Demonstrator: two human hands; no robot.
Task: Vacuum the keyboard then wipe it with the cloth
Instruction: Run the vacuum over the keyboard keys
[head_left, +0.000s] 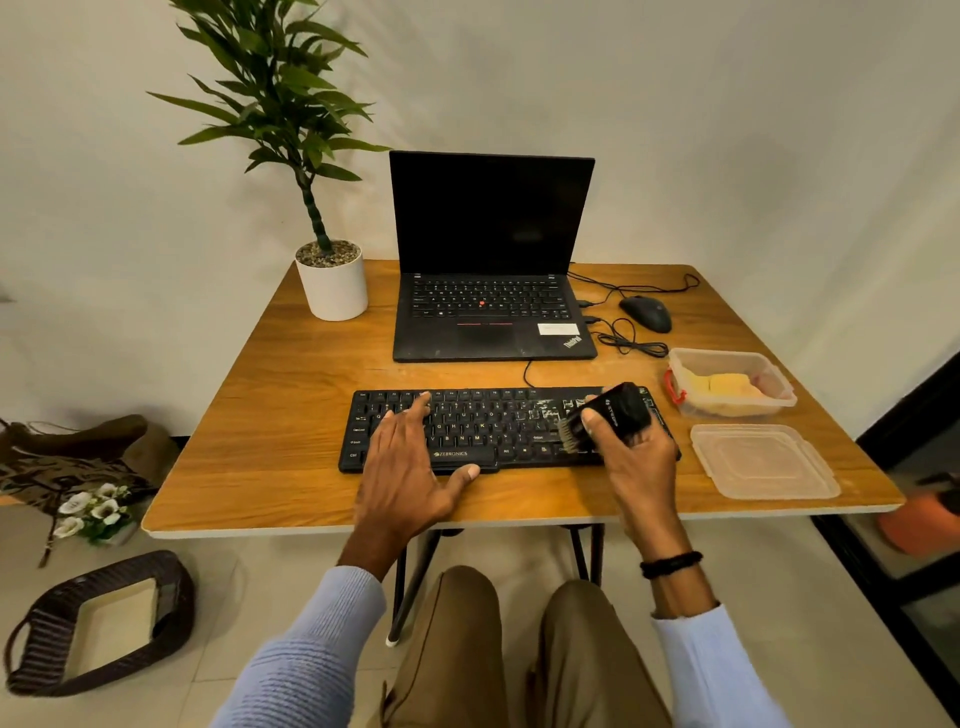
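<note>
A black keyboard (467, 423) lies near the front of the wooden table (260, 415), with pale dust on its right keys. My left hand (410, 467) rests flat on its left half, fingers spread and straight, thumb at the front edge. My right hand (631, 452) grips a small black handheld vacuum (618, 410) with a brush head, tilted down onto the keyboard's right part. A yellow cloth (722, 387) lies folded inside a clear plastic box (779, 395) to the right.
An open black laptop (488, 260) stands behind the keyboard, a potted plant (332, 280) at the back left, a black mouse (647, 312) with cables at the back right. The box's clear lid (763, 460) lies near the right front edge. A basket (98, 623) sits on the floor.
</note>
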